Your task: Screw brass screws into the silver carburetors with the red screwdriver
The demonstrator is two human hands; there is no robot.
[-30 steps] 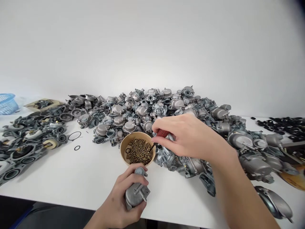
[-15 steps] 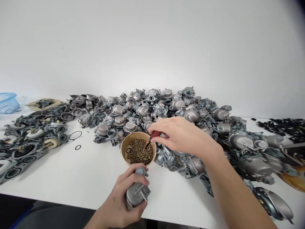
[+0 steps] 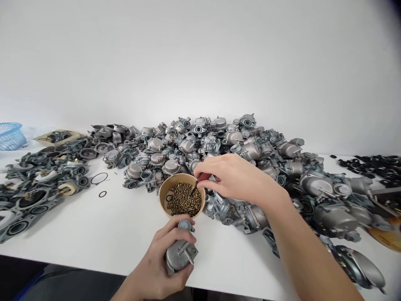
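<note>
My left hand (image 3: pixel 166 255) is wrapped round a grey metal carburetor (image 3: pixel 179 255) near the table's front edge. My right hand (image 3: pixel 232 177) grips a screwdriver by its red handle (image 3: pixel 203 177). The dark shaft points down and left into a round tan bowl (image 3: pixel 161 200), its tip among small brass screws (image 3: pixel 184 200). A black ring (image 3: pixel 168 198) lies inside the bowl at the left. The bowl stands just beyond the carburetor in my left hand.
A large heap of carburetors (image 3: pixel 188 146) spreads behind and right of the bowl. Opened carburetor bodies (image 3: pixel 40 188) lie at left, near two loose rings (image 3: pixel 102 194). A blue basket (image 3: pixel 11 136), a tan tray (image 3: pixel 75 136) and black parts (image 3: pixel 369 165) sit farther out.
My right hand and wrist have shifted very slightly left, with the screwdriver tip still in the screws. My left hand and its carburetor have stayed in place.
</note>
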